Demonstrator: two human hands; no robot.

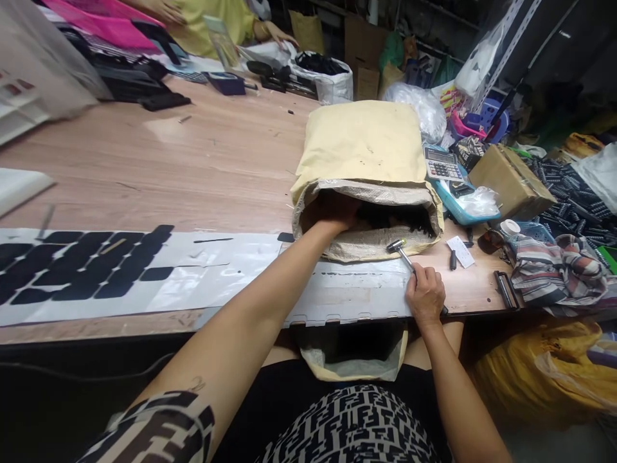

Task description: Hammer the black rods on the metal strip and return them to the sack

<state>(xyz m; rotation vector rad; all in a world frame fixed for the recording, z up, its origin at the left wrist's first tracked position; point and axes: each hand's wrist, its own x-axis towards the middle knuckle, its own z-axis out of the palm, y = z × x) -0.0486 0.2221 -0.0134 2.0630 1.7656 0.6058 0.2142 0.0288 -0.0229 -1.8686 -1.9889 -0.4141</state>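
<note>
A yellow woven sack [360, 145] lies on its side on the wooden table, mouth toward me, with dark parts inside. My left hand [332, 215] reaches into the mouth of the sack; its fingers are hidden among the dark parts. My right hand [425, 294] is closed round the handle of a small hammer [401, 251], whose metal head rests just in front of the sack's lower lip. A long white sheet [231, 270] lies along the table's near edge, with several black pads [77, 263] set in it at the left.
A calculator [442, 164] in a blue tray [453, 206], a cardboard box [511, 183] and striped cloth [559, 270] crowd the right. Another person in yellow [212, 19] works at the far end beside a white bag [332, 80]. An open bag [354, 350] hangs below the table edge.
</note>
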